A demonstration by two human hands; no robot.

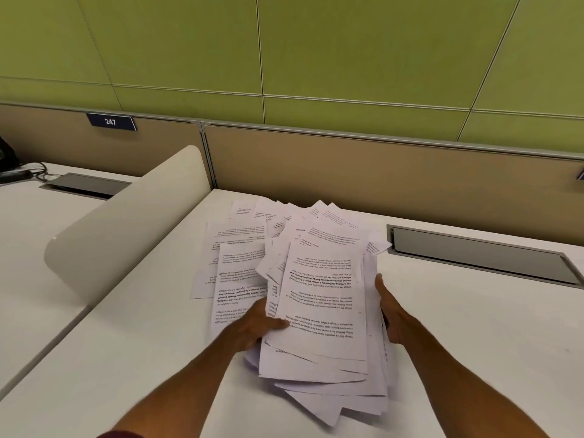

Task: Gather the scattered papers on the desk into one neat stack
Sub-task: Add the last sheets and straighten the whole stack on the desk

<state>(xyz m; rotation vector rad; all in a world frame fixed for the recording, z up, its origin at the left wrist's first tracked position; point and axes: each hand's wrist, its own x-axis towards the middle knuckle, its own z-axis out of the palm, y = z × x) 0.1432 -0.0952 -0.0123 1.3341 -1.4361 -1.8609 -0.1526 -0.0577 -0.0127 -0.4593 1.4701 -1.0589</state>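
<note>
A thick, uneven bundle of printed white papers (322, 311) lies fanned out on the white desk (458, 327), its lower corners sticking out at odd angles. My left hand (257, 324) grips the bundle's left edge, thumb on the top sheet and fingers hidden underneath. My right hand (393, 314) presses flat against the bundle's right edge with straight fingers. More loose sheets (234, 270) lie spread flat to the left and behind the bundle, overlapping one another.
A curved cream divider (126, 229) rises on the left between this desk and its neighbour. A grey cable hatch (483, 254) is set in the desk at the right. A tan partition (379, 165) closes the back.
</note>
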